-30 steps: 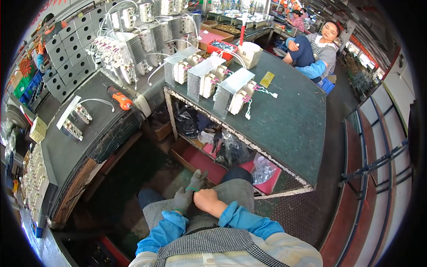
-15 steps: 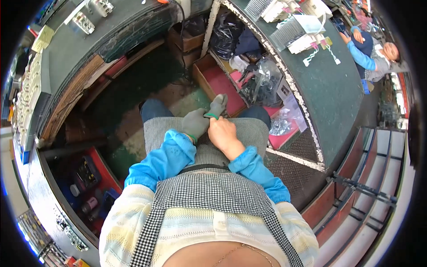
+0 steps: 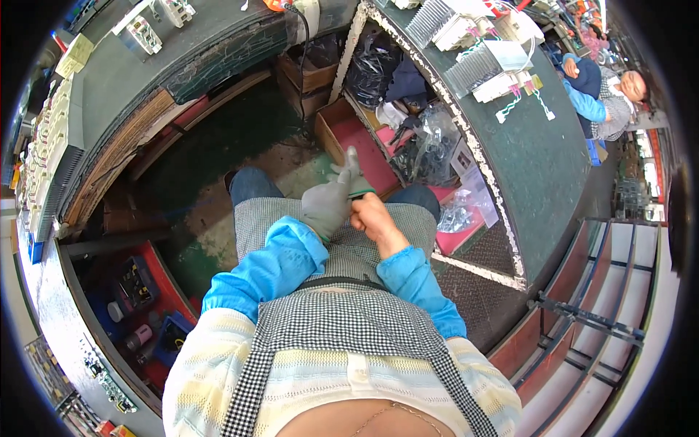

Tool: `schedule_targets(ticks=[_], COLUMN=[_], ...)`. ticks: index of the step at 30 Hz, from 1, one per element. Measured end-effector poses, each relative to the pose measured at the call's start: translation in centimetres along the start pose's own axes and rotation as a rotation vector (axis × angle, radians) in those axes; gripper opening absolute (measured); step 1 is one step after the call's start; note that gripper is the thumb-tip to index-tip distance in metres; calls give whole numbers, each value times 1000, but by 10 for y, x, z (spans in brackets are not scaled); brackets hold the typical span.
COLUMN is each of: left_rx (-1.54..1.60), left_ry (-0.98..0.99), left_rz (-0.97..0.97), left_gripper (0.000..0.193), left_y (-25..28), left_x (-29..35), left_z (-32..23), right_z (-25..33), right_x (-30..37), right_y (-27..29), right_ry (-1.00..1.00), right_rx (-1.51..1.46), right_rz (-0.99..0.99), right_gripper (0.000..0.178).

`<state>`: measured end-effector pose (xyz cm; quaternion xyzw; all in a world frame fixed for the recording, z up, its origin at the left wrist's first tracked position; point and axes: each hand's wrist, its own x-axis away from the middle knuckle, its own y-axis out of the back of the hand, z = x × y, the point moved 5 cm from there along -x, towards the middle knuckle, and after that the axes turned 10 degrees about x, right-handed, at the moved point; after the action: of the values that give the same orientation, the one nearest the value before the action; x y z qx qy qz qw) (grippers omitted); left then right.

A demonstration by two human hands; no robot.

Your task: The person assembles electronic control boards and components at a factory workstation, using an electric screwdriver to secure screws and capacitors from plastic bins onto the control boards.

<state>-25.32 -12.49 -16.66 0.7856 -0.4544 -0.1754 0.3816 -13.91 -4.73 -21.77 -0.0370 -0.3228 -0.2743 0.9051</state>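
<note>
A grey work glove covers my left hand, which is over my lap. A second grey glove with a green cuff edge is just beyond, its fingers pointing away from me. My bare right hand is closed at this glove's cuff, fingers curled. My left hand presses against the same glove from the left side. Grey on grey, the border between the loose glove and my left fingers is hard to make out. Blue sleeve covers are on both forearms, and a checked apron covers my lap.
Green-topped benches stand left and right; the right one carries finned metal parts with wires. Below are plastic bags and an open carton. A red bin is at left, a slatted rack at right. Another person sits far right.
The loose glove has tilted more upright, and my right hand has shifted slightly to the right at its cuff. My left hand has turned a little. My view has shifted slightly.
</note>
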Motion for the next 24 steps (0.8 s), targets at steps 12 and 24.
schedule_targets(ticks=[12, 24], left_rx=[-7, 225], left_ry=[28, 3], left_rz=[86, -88], left_gripper=[33, 35], left_y=[5, -17], left_x=[-5, 1], left_z=[-25, -30], right_z=[41, 49], right_x=[-4, -45], right_y=[14, 45], right_ry=[105, 734], right_rx=[-446, -425], right_rz=[-190, -648], right_gripper=[33, 21])
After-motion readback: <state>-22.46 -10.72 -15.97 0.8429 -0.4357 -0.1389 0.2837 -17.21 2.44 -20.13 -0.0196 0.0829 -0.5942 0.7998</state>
